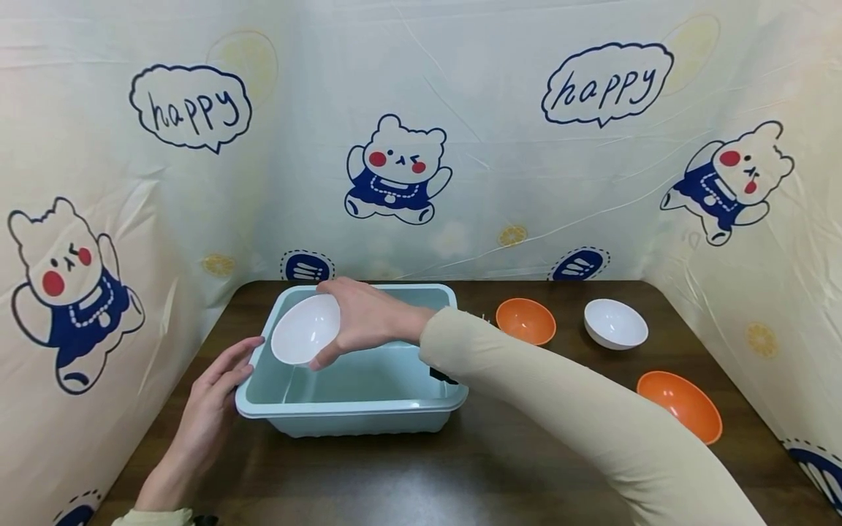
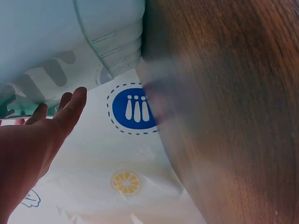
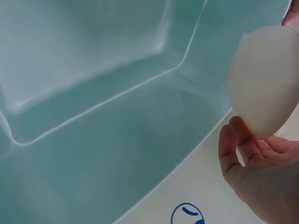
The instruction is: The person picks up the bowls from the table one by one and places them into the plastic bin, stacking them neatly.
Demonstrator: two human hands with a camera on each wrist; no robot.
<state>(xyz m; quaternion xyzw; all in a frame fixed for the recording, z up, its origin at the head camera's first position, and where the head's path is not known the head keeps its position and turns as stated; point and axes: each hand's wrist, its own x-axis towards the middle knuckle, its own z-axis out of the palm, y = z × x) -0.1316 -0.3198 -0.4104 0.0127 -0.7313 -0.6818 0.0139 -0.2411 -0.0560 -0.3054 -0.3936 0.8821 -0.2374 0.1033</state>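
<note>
In the head view my right hand [image 1: 368,314] reaches over the light blue plastic basin [image 1: 355,406] and holds a white bowl [image 1: 305,330] by its edge, tilted, above the basin's left part. The right wrist view shows the bowl's outside [image 3: 264,79] with curled fingertips [image 3: 229,144] at its rim. On the basin's left side, my left hand [image 1: 209,409] touches the rim with its fingertips. Seen from the left wrist, its fingers [image 2: 70,109] are extended along the basin's outer wall [image 2: 46,32].
Right of the basin stand an orange bowl [image 1: 526,320], a second white bowl [image 1: 615,323] and another orange bowl [image 1: 680,404], partly behind the right sleeve [image 1: 579,409]. All rest on a dark wooden table [image 1: 395,482]. A printed cloth [image 1: 500,183] encloses the back and sides.
</note>
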